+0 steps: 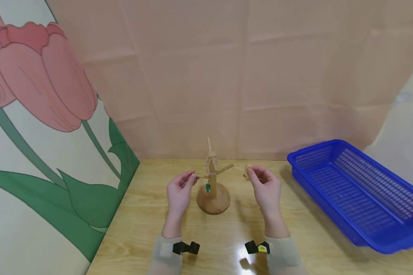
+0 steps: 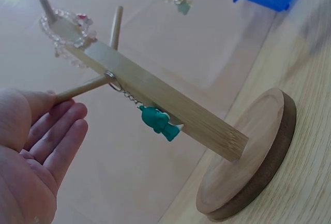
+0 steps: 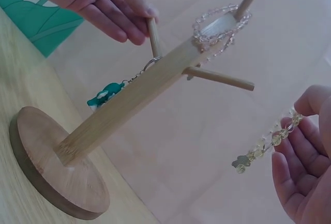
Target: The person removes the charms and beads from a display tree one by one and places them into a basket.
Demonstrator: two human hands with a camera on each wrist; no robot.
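A wooden peg stand (image 1: pixel 213 187) with a round base stands upright on the table between the hands. My left hand (image 1: pixel 179 191) pinches the tip of its left peg (image 2: pixel 83 89), the other fingers loosely extended. From that peg a teal figure keychain (image 2: pixel 158 121) hangs by its metal ring, close to the post. A clear pinkish bead bracelet (image 3: pixel 208 41) loops around the top of the post, below the upper peg. My right hand (image 1: pixel 269 188), right of the stand and apart from it, pinches a pale yellow bead bracelet (image 3: pixel 277 140) with a greenish charm dangling from it.
Another peg (image 3: pixel 222 78) sticks out on the stand's right side. At the right of the table (image 1: pixel 141 229) lies a blue plastic basket (image 1: pixel 330 206). Pink cloth (image 1: pixel 192 95) hangs behind the table, and a tulip-painted wall (image 1: pixel 44 152) borders it on the left.
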